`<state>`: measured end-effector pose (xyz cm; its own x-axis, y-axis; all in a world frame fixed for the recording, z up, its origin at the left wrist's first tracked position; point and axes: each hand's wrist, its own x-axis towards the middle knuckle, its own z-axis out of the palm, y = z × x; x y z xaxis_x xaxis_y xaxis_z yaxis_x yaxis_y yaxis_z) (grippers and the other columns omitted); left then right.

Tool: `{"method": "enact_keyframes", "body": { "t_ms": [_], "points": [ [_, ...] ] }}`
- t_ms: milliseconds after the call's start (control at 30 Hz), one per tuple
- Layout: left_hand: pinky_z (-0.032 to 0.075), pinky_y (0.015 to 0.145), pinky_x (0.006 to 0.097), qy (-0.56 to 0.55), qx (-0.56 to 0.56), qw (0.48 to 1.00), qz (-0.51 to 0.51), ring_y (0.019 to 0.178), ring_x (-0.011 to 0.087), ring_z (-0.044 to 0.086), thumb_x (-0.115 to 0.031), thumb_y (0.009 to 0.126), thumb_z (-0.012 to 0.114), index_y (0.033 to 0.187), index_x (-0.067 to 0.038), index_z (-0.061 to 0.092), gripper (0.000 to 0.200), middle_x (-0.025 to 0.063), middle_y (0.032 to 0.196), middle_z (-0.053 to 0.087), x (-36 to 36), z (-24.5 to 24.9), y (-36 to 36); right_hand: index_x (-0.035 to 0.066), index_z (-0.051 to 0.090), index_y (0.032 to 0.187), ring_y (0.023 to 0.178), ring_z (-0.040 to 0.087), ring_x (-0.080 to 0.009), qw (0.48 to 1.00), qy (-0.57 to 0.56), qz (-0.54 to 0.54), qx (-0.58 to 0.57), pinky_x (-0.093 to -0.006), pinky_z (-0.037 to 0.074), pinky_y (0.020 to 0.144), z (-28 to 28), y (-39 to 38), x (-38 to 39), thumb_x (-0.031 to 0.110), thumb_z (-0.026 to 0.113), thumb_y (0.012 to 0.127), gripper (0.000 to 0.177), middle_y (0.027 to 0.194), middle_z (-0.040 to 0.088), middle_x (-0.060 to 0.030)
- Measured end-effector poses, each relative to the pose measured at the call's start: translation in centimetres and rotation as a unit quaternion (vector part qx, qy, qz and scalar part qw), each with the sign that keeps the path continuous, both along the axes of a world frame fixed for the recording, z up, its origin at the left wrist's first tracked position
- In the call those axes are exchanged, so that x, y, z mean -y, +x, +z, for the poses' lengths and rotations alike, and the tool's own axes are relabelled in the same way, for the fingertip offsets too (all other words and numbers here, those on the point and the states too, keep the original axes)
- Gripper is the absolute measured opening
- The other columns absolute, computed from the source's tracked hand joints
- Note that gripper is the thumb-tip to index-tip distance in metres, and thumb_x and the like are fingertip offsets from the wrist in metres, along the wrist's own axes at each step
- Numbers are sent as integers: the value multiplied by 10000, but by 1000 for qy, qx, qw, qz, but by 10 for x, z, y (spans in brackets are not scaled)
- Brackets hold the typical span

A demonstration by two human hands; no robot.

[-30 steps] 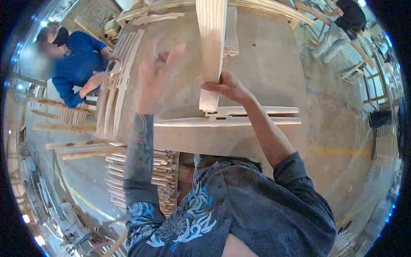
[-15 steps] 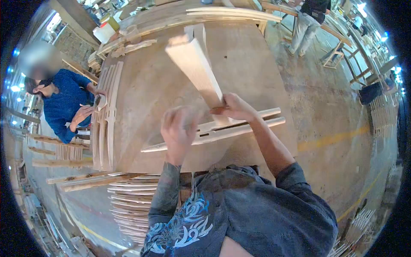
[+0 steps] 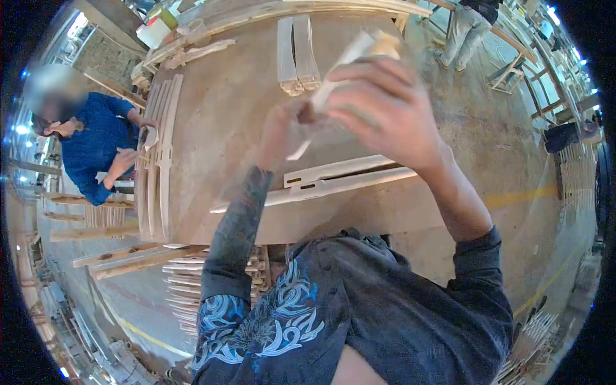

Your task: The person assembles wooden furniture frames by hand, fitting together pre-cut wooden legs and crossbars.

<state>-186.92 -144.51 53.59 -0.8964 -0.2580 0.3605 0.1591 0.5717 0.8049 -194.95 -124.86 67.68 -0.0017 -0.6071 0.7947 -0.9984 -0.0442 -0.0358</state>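
Observation:
Both of my hands are raised over the table around light-coloured wooden slats (image 3: 340, 74), blurred by motion and tilted up to the right. My right hand (image 3: 385, 106) wraps around their upper part and hides much of them. Lower down, my left hand (image 3: 283, 133) closes around the slats, its fingers blurred; a thin end sticks out below. Under my hands, two long shaped wooden pieces with slots (image 3: 346, 177) lie side by side on the table (image 3: 224, 115). Beyond them lie two bundles of slats (image 3: 295, 54), their near ends facing me.
At the left, a person in a blue top (image 3: 96, 141) handles a piece beside several long slotted wooden pieces (image 3: 163, 147). Stacked wooden parts (image 3: 183, 289) stand below the table's near edge. Long strips (image 3: 359, 8) lie at the back. Another person (image 3: 468, 32) stands far right.
My right hand has lifted and turned the slats up towards me, off the slotted pieces. My left hand has moved up and right to meet them. The two bundles behind now show fully.

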Motion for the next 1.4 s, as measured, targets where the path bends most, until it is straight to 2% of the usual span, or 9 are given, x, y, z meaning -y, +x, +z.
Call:
{"method": "enact_keyframes", "body": {
  "t_ms": [67, 167, 233, 333, 533, 633, 733, 1033, 1400],
  "points": [
    [462, 558, 281, 105, 37, 994, -1, 612, 83, 562, -192, 806, 768, 992, -20, 704, 261, 5, 670, 628, 11, 9, 1, 125, 625, 962, 904, 628, -269, 999, -3, -11, 38, -368, 511, 822, -14, -2, 0, 202, 766, 737, 276, 1022, 651, -32],
    [458, 595, 239, 213, 61, 975, -17, 680, 40, 559, -181, 819, 768, 989, -5, 709, 251, -26, 763, 659, 20, 39, 3, 85, 626, 982, 903, 629, -238, 936, -27, -97, 339, -364, 510, 801, -79, -11, 16, 248, 791, 748, 329, 993, 663, -51],
    [460, 614, 222, 220, 62, 973, -33, 703, 34, 565, -176, 822, 770, 989, -5, 713, 245, -37, 811, 671, 20, 42, 3, 28, 621, 1027, 867, 632, -198, 841, 111, 53, 526, -352, 511, 791, -113, -10, 35, 292, 801, 762, 415, 919, 677, -68],
    [460, 649, 206, 213, 45, 975, -51, 754, 21, 576, -184, 813, 780, 1018, -23, 711, 269, -27, 862, 682, 17, 38, 0, -18, 609, 1100, 876, 642, -174, 767, 351, 10, 537, -321, 513, 799, -107, -6, 46, 251, 796, 791, 450, 948, 676, -80],
    [505, 727, 322, 111, -37, 979, 169, 809, 230, 661, -329, 870, 707, 1141, -17, 626, 421, 96, 896, 700, 17, -40, 55, -48, 620, 1090, 917, 639, -142, 715, 238, 123, 646, -293, 529, 778, -187, -6, 42, 170, 738, 848, 346, 1012, 685, -100],
    [468, 900, 430, -39, 200, 929, 310, 963, 325, 634, -436, 793, 746, 1181, -34, 589, 581, 142, 974, 664, -16, -92, 115, -33, 634, 1086, 855, 662, -150, 755, 256, 82, 599, -301, 534, 755, -204, 0, 30, 216, 746, 840, 367, 995, 701, -109],
    [360, 999, 517, -203, 108, 928, 293, 1082, 312, 571, -456, 690, 796, 1123, -66, 612, 611, 120, 1072, 629, -40, -152, 162, -33, 641, 1081, 880, 678, -168, 740, 227, 123, 622, -321, 546, 752, -226, 7, 27, 234, 754, 833, 382, 990, 704, -120],
    [338, 971, 463, -172, 86, 938, 287, 1046, 260, 534, -481, 627, 806, 1055, -112, 648, 587, 47, 1063, 616, -35, -177, 176, -42, 651, 1042, 911, 705, -265, 833, 262, 88, 480, -368, 558, 711, -219, 35, 32, 257, 756, 826, 384, 953, 703, -207],
    [357, 956, 451, -152, 83, 946, 275, 1041, 272, 542, -414, 622, 828, 1064, -119, 653, 559, 51, 1055, 614, -35, -180, 179, -9, 671, 1027, 895, 707, -281, 829, 356, 16, 431, -363, 550, 766, -206, 76, 41, 154, 707, 837, 253, 972, 706, -186]
  ]
}}
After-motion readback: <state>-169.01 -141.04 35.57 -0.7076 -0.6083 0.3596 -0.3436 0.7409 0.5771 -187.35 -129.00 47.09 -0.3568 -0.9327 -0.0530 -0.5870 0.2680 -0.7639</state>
